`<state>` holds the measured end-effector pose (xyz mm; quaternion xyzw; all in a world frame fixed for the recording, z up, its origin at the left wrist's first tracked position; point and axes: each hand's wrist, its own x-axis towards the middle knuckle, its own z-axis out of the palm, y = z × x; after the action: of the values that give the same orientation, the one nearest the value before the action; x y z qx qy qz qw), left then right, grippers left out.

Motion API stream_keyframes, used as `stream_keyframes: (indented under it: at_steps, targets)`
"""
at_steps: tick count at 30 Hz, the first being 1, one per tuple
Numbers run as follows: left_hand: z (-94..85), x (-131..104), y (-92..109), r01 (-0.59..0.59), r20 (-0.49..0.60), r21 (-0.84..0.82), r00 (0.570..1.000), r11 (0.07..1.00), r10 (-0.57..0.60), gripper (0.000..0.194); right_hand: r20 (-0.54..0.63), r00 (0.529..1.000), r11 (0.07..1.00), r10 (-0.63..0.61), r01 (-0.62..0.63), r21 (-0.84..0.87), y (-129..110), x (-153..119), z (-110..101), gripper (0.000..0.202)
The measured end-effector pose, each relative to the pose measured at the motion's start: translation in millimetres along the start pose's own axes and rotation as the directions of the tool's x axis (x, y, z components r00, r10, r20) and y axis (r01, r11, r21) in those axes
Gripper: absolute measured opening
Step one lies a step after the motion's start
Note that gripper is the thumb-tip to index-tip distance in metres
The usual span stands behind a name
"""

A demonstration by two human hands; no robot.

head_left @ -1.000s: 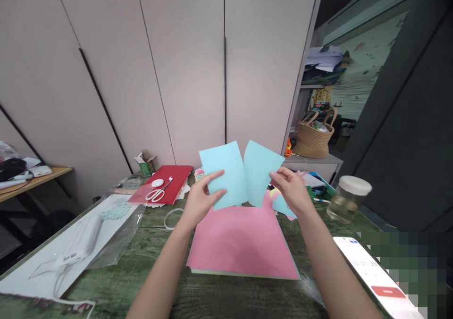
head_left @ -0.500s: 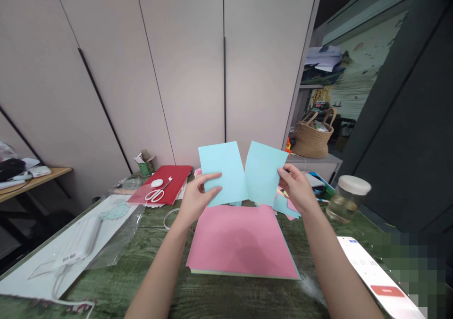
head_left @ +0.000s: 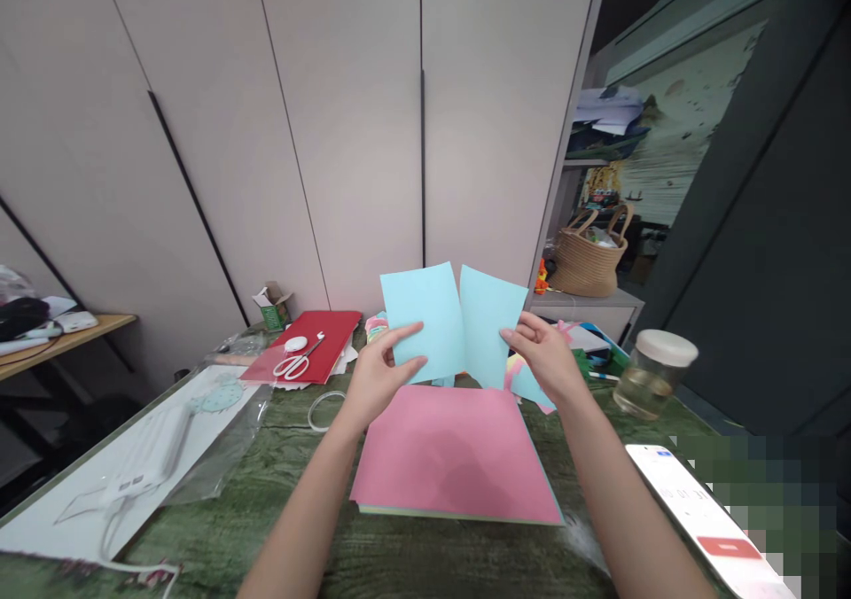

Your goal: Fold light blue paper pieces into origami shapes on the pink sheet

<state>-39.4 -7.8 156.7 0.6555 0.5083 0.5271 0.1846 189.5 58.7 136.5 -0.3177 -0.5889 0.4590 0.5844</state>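
Light blue paper is held up in two panels over a stack of pink-topped paper (head_left: 458,457). My left hand (head_left: 382,369) pinches the left blue paper panel (head_left: 432,315), thumb and fingers in front of it. At its outer edge, the right blue paper panel (head_left: 488,315) is gripped by my right hand (head_left: 542,346). A narrow V-shaped gap parts the panels at the top. Lower down they touch or overlap; whether they are joined there I cannot tell. Coloured paper scraps (head_left: 532,386) lie behind my right hand.
White scissors (head_left: 292,367) rest on a red folder (head_left: 336,338) at the left, near a coiled white cable (head_left: 319,413). A lidded jar of liquid (head_left: 644,377) and a lit phone (head_left: 698,510) are at the right. Grey cabinet doors (head_left: 346,138) rise behind the table.
Both hands have drawn closer together. The blue panels' top corners are nearer each other and the gap between them is narrower. The pink stack stays in place.
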Motion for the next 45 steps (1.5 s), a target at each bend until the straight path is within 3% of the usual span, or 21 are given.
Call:
stream_keyframes:
  at_steps: [3,7,11,17,22,27,32,38,45]
  targets:
    - [-0.5,0,0,-0.003,-0.005,0.031,1.000,1.000,0.003,0.042,-0.020,1.000,1.000,0.003,-0.003,-0.002,0,1,-2,0.031]
    - [-6.2,2,-3,-0.001,-0.040,-0.048,0.999,0.999,-0.001,0.043,-0.123,0.992,1.000,0.001,-0.003,-0.010,3,5,-15,0.031]
    - [-8.9,2,-4,-0.014,-0.023,-0.102,1.000,0.995,0.012,0.042,-0.130,0.991,1.000,0.008,-0.007,0.011,6,8,-22,0.028]
    - [-6.7,2,-5,0.008,-0.003,-0.003,1.000,1.000,-0.008,0.032,-0.173,0.985,0.997,-0.011,0.023,0.068,6,9,-17,0.030]
    - [-5.1,0,-4,-0.013,0.000,0.035,1.000,0.999,0.013,0.042,-0.221,0.974,0.999,-0.044,0.047,0.010,10,11,-16,0.023]
    - [1.5,-3,1,-0.037,0.027,0.083,0.999,0.996,0.035,0.044,-0.180,0.982,0.997,-0.057,0.048,-0.058,14,7,-7,0.023]
    - [8.1,-5,3,-0.043,0.056,0.065,0.998,0.997,0.039,0.044,-0.088,0.996,1.000,-0.021,0.020,-0.010,11,4,-1,0.020]
    - [-3.2,0,-3,-0.013,-0.031,0.011,0.999,1.000,0.013,0.046,-0.202,0.979,0.999,-0.042,0.042,-0.005,6,9,-20,0.019]
    - [-4.8,1,-4,-0.028,-0.004,0.027,1.000,0.999,0.028,0.035,-0.179,0.984,0.999,-0.013,0.019,0.028,3,8,-24,0.020]
